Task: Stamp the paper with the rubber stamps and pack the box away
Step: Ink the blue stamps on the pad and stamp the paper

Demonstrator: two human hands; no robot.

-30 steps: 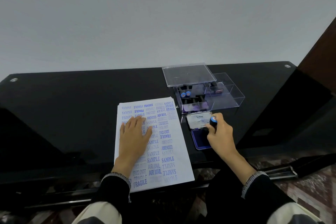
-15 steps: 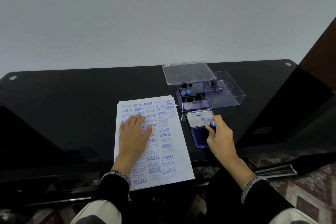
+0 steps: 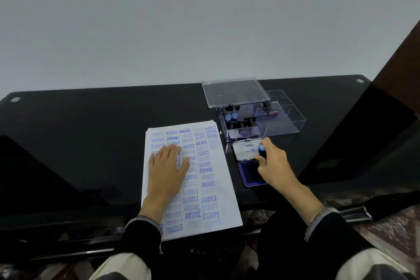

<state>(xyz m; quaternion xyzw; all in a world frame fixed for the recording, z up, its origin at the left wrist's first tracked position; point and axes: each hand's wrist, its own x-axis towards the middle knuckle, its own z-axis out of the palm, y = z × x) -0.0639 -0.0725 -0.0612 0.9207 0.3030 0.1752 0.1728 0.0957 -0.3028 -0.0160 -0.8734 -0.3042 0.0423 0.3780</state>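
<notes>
Gripping a blue-capped rubber stamp (image 3: 262, 152), the right hand (image 3: 271, 166) holds it over the open ink pad (image 3: 251, 174). Left hand (image 3: 167, 167) lies flat, fingers spread, on the stamped paper (image 3: 204, 188). Clear box (image 3: 261, 120) with remaining stamps sits on the bench (image 3: 91, 132) just behind the pad.

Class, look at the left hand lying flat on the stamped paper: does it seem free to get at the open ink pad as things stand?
Probably not cleanly. The right hand grips a stamp over the ink pad, covering much of it, and the left hand is pressing the paper.
</notes>
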